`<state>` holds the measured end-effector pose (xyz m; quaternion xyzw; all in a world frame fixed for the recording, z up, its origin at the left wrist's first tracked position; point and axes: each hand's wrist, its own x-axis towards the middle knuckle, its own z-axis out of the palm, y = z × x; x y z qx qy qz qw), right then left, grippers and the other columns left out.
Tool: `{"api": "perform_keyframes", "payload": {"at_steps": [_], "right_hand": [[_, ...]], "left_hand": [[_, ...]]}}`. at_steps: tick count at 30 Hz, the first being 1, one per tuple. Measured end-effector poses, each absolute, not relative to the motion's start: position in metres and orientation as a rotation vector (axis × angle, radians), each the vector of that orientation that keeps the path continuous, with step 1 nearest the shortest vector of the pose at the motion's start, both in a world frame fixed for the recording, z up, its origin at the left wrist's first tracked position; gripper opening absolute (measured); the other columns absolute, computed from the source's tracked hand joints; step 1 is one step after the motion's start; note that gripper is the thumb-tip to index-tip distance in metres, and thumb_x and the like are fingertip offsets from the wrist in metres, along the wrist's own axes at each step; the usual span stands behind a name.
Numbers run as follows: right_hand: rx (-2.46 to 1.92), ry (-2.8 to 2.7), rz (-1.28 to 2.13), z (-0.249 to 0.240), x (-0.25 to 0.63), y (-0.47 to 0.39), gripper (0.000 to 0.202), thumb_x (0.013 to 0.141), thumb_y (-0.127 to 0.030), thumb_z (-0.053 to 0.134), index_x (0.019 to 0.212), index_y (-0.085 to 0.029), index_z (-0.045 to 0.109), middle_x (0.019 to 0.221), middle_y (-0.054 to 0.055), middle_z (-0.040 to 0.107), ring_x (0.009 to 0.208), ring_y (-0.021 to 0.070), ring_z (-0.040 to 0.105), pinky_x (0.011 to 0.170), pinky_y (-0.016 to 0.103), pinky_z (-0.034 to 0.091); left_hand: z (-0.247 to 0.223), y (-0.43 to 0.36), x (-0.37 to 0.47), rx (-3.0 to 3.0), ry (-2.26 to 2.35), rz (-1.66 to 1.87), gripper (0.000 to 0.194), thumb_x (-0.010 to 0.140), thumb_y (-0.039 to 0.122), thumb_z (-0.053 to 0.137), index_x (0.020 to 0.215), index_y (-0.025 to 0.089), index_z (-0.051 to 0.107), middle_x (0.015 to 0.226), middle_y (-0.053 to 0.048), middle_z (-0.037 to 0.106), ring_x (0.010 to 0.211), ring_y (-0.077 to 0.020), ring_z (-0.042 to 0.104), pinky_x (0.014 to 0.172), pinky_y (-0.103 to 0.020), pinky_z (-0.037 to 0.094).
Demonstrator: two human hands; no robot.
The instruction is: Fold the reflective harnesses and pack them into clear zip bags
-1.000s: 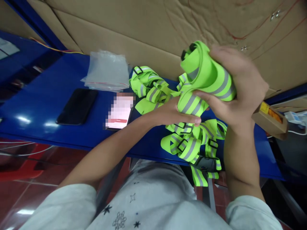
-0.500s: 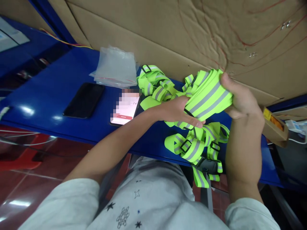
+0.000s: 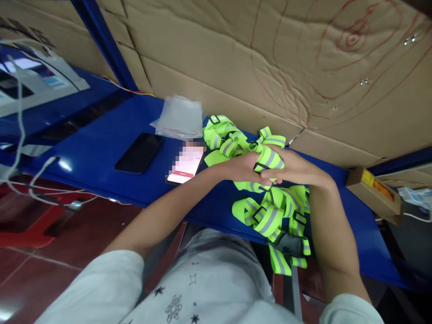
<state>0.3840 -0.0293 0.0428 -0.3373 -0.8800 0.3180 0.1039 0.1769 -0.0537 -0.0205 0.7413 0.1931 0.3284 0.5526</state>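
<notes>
Between my hands is a folded bundle of neon yellow-green reflective straps (image 3: 270, 158) with grey stripes and a black buckle. My left hand (image 3: 245, 167) grips its left side, fingers underneath. My right hand (image 3: 292, 166) is wrapped over its right side, so much of the bundle is covered. More reflective straps (image 3: 224, 137) lie heaped behind and to the left. In front, another tangle of straps (image 3: 272, 216) with black buckles and a dark grey piece (image 3: 290, 244) hangs partly over the table's front edge.
On the blue table (image 3: 84, 157) lie a dark phone (image 3: 139, 153), a phone with a lit screen (image 3: 185, 164) and a stack of clear plastic bags (image 3: 181, 117). A small open cardboard box (image 3: 374, 193) stands at the right. Cardboard sheeting (image 3: 219, 58) walls off the back.
My right hand has come in leftward and down, folding the fanned-out straps into a compact bundle against my left hand. The camera view has shifted slightly.
</notes>
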Motion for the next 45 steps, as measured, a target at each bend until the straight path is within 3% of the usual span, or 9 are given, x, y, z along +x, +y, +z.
{"api": "perform_keyframes", "payload": {"at_steps": [4,8,10,13,16,23,29,34,45], "right_hand": [[-1.042,-2.406,1.079,0.037,0.378,-0.031,0.063,0.084,-0.053,0.081,0.137,-0.026,0.059,0.075,-0.003,0.071,0.053,0.0185,0.065,0.053,0.032,0.054],[-1.112,-2.356,1.045,0.034,0.376,-0.03,0.068,0.086,-0.051,0.08,0.144,-0.026,0.057,0.073,-0.002,0.072,0.048,0.019,0.065,0.05,0.032,0.054],[-1.139,-2.374,0.872,0.033,0.375,-0.029,0.068,0.086,-0.046,0.08,0.146,-0.025,0.058,0.083,0.001,0.076,0.058,0.0219,0.071,0.063,0.037,0.06],[-1.116,-2.399,0.576,0.031,0.374,-0.027,0.063,0.084,-0.039,0.082,0.142,-0.022,0.065,0.113,0.008,0.078,0.094,0.0303,0.077,0.094,0.047,0.06],[-1.099,-2.355,0.565,0.03,0.374,-0.026,0.062,0.08,-0.041,0.086,0.137,-0.025,0.069,0.129,0.008,0.074,0.114,0.0333,0.073,0.102,0.047,0.056],[-1.23,-2.159,0.659,0.041,0.37,-0.036,0.067,0.076,-0.044,0.09,0.136,-0.023,0.07,0.122,0.006,0.077,0.105,0.0283,0.072,0.096,0.042,0.057],[-1.212,-2.03,0.93,0.058,0.375,-0.051,0.037,0.08,-0.05,0.088,0.103,-0.021,0.082,0.096,0.001,0.079,0.084,0.0207,0.071,0.075,0.03,0.055],[-1.193,-1.766,1.153,0.065,0.387,-0.062,0.022,0.081,-0.041,0.088,0.093,-0.023,0.083,0.092,-0.001,0.079,0.073,0.0164,0.069,0.068,0.027,0.055],[-1.266,-1.593,1.422,0.062,0.382,-0.047,0.042,0.067,-0.056,0.094,0.081,-0.019,0.081,0.08,0.007,0.08,0.063,0.0233,0.073,0.057,0.032,0.061]], "left_hand": [[-0.024,-0.053,0.18,1.538,0.566,0.861,0.037,0.075,0.034,0.088,0.104,0.014,0.076,0.107,-0.011,0.08,0.105,-0.0276,0.075,0.091,-0.037,0.06],[-0.025,-0.054,0.184,1.324,0.485,0.827,0.032,0.077,0.033,0.087,0.1,0.013,0.077,0.107,-0.012,0.08,0.109,-0.0267,0.076,0.101,-0.039,0.058],[-0.025,-0.054,0.184,1.198,0.543,0.81,0.038,0.071,0.03,0.092,0.102,0.013,0.077,0.108,-0.013,0.081,0.108,-0.0277,0.076,0.101,-0.041,0.059],[-0.027,-0.053,0.183,1.039,0.58,0.807,0.045,0.065,0.028,0.096,0.103,0.012,0.077,0.107,-0.014,0.081,0.107,-0.0292,0.077,0.1,-0.041,0.06],[-0.031,-0.051,0.182,0.942,0.49,0.784,0.043,0.067,0.026,0.095,0.104,0.014,0.079,0.109,-0.013,0.081,0.108,-0.0289,0.077,0.103,-0.042,0.06],[-0.03,-0.05,0.18,0.953,0.396,0.659,0.038,0.067,0.022,0.093,0.102,0.016,0.079,0.112,-0.013,0.081,0.111,-0.0296,0.077,0.106,-0.044,0.059],[-0.021,-0.057,0.174,1.27,0.454,0.635,0.031,0.076,0.029,0.089,0.104,0.019,0.08,0.108,-0.007,0.082,0.111,-0.0269,0.077,0.106,-0.042,0.058],[-0.007,-0.061,0.165,1.486,0.389,0.527,0.031,0.083,0.033,0.083,0.112,0.022,0.079,0.118,-0.003,0.081,0.116,-0.0248,0.075,0.104,-0.035,0.058],[-0.015,-0.059,0.17,1.671,0.631,0.738,0.044,0.071,0.032,0.088,0.112,0.021,0.076,0.125,-0.004,0.078,0.115,-0.0274,0.074,0.104,-0.037,0.057]]}}
